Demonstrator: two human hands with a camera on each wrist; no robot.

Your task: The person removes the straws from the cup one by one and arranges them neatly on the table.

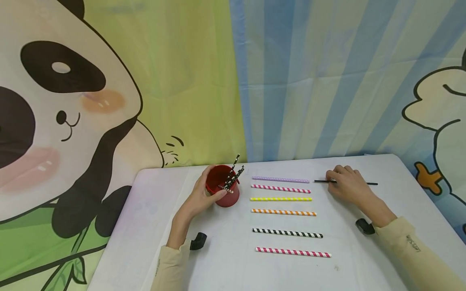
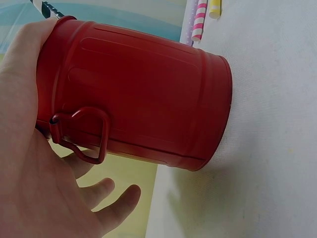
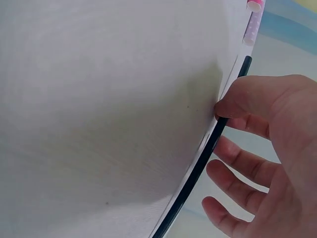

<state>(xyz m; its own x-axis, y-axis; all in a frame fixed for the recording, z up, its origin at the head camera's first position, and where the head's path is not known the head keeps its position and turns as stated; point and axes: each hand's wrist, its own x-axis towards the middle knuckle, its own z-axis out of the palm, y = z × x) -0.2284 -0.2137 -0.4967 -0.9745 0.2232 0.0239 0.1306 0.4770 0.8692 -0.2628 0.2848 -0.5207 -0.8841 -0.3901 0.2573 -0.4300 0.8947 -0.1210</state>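
Note:
My left hand [image 1: 201, 197] grips a small red metal bucket [image 2: 143, 94] near its rim, the thumb on the near side. Several black-and-white patterned paper straws [image 1: 233, 177] lean inside the bucket. In the left wrist view, a wire handle [image 2: 101, 134] hangs from the bucket's side, and some fingers stretch loosely past it. At the right, my right hand [image 1: 347, 184] pinches a thin black straw [image 3: 190, 181] between thumb and index finger; its other fingers are spread apart. The black straw lies crosswise, low at the tabletop, with both ends showing past the hand in the head view.
Between the hands lies a column of paper straws: purple dotted [image 1: 280, 179], pink striped [image 1: 280, 188], yellow [image 1: 280, 199], orange striped [image 1: 284, 212], black striped [image 1: 287, 233] and a nearer pink striped one [image 1: 293, 252]. Behind the white table [image 1: 225, 266] hangs a printed curtain [image 1: 196, 81].

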